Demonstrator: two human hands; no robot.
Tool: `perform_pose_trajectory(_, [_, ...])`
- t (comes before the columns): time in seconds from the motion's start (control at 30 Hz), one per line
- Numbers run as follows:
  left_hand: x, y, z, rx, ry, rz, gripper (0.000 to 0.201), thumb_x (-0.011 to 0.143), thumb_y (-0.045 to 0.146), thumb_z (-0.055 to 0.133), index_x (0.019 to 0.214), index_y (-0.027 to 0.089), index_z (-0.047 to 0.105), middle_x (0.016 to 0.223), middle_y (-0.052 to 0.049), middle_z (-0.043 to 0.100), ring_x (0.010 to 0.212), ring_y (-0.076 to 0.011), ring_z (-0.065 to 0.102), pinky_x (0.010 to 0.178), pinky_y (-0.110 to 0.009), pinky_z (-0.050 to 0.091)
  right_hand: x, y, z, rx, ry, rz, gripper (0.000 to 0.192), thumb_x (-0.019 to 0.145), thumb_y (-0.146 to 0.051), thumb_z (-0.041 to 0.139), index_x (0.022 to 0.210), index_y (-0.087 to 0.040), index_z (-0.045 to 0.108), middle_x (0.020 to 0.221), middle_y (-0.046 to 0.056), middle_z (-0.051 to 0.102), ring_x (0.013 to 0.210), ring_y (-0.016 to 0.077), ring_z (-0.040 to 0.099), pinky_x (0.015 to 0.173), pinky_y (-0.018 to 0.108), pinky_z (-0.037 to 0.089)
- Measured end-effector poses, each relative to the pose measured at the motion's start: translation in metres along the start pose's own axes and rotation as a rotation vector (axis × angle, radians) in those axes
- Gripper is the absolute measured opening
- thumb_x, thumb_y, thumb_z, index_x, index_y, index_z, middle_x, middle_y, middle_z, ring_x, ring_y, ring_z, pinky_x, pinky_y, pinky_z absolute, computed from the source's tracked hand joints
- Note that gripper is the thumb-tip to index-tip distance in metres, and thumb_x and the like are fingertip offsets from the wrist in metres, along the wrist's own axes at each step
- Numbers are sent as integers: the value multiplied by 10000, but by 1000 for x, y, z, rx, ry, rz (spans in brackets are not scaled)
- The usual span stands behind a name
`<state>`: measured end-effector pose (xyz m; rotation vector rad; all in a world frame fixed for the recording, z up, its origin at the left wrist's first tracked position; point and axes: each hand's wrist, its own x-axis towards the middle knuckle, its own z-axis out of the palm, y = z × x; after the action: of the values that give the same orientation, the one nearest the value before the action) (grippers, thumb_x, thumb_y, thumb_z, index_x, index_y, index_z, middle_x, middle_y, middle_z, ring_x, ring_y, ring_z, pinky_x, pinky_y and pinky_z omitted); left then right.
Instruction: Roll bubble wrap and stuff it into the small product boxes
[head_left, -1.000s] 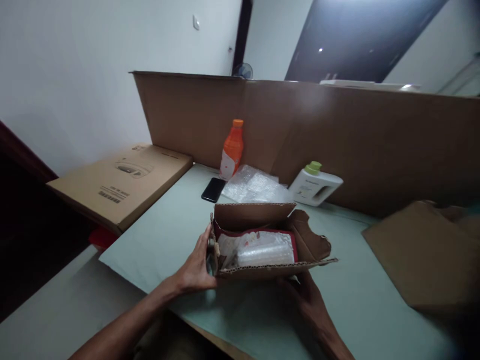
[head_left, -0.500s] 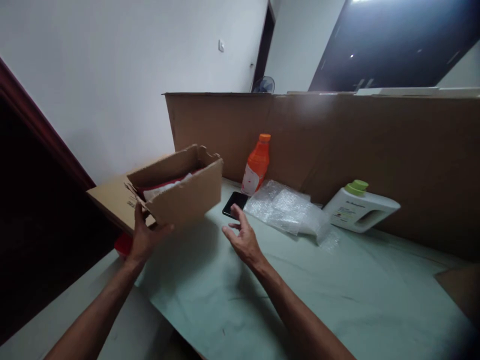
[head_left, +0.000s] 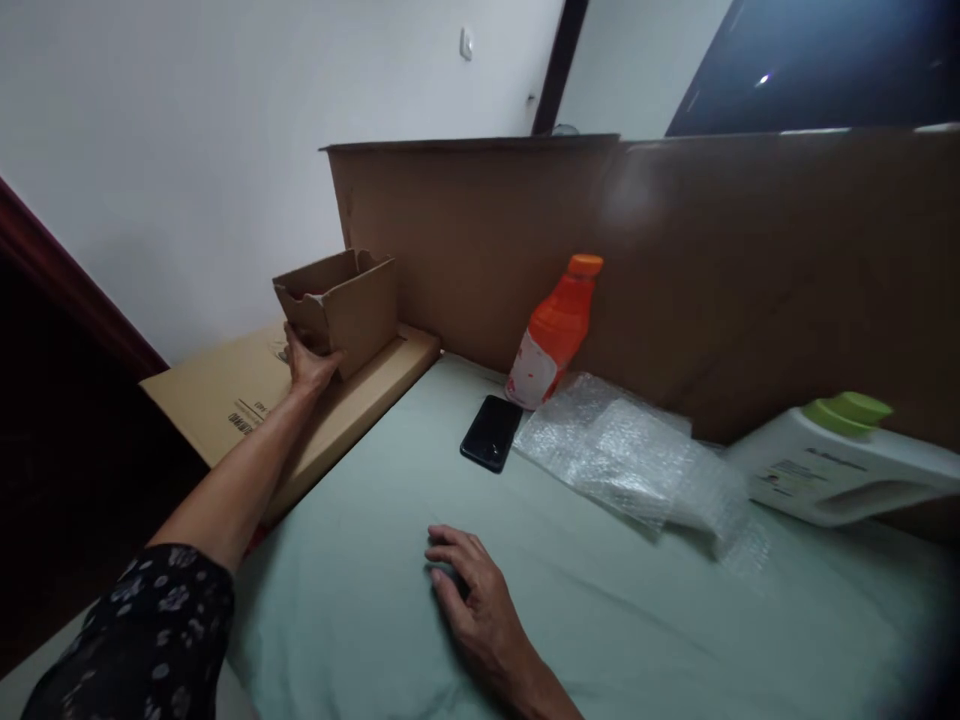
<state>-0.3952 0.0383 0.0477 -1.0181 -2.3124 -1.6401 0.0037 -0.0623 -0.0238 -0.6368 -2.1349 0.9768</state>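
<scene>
My left hand (head_left: 309, 362) grips the near end of an open-topped cardboard box (head_left: 361, 318), thumb on one side and fingers on the other. That box rests on a larger flat carton (head_left: 225, 385) at the far left; a bit of red shows inside it, the rest of its contents hidden by the walls. Over the pale green sheet (head_left: 375, 600) my right hand (head_left: 480, 605) is empty, fingers loosely bent and apart. Beyond it lies a black smartphone (head_left: 491, 433), not touched by either hand.
An orange bottle (head_left: 555, 330) leans by the tall cardboard panel (head_left: 465, 240) at the back. Bubble wrap (head_left: 622, 450) lies to its right, and farther right a white jug with a green cap (head_left: 847, 460) is tilted against the panel.
My left hand has carried the box away from me and set it on the flat carton. My right hand has drawn back toward me. The view has shifted.
</scene>
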Motion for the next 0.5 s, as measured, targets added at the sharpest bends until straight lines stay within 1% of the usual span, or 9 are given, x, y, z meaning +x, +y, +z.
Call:
perform_pose_trajectory(0.1, [22, -7, 20, 31, 9, -72, 1229, 613, 257, 841, 1559, 246, 57, 1482, -158, 445, 1433, -323, 401, 1185, -530, 307, 0, -1, -1, 7, 8, -15, 208, 882, -108, 558, 996, -216, 694, 1166, 106, 721, 1092, 217, 669, 924, 365, 556])
perform_pose_trajectory(0.2, [36, -13, 32, 37, -6, -99, 1252, 601, 287, 848, 1571, 225, 58, 1492, -169, 427, 1444, -327, 387, 1192, -506, 307, 1, -1, -2, 9, 20, -31, 206, 884, -99, 555, 992, -219, 684, 1149, 97, 725, 1074, 208, 673, 911, 350, 557])
perform_pose_trajectory(0.33, [46, -21, 37, 12, -40, -97, 1278, 602, 300, 848, 1581, 240, 29, 1511, -163, 420, 1450, -320, 384, 1192, -502, 315, 1, -1, -2, 10, 27, -35, 202, 891, -102, 559, 991, -229, 678, 1131, 84, 729, 1055, 197, 678, 900, 332, 556])
perform_pose_trajectory(0.5, [55, -25, 40, -22, -87, -81, 1264, 634, 290, 849, 1582, 175, 22, 1489, -193, 452, 1410, -313, 443, 1191, -498, 318, 2, -2, -4, 2, 28, -36, 211, 889, -98, 557, 987, -237, 681, 1120, 74, 734, 1047, 194, 682, 891, 323, 558])
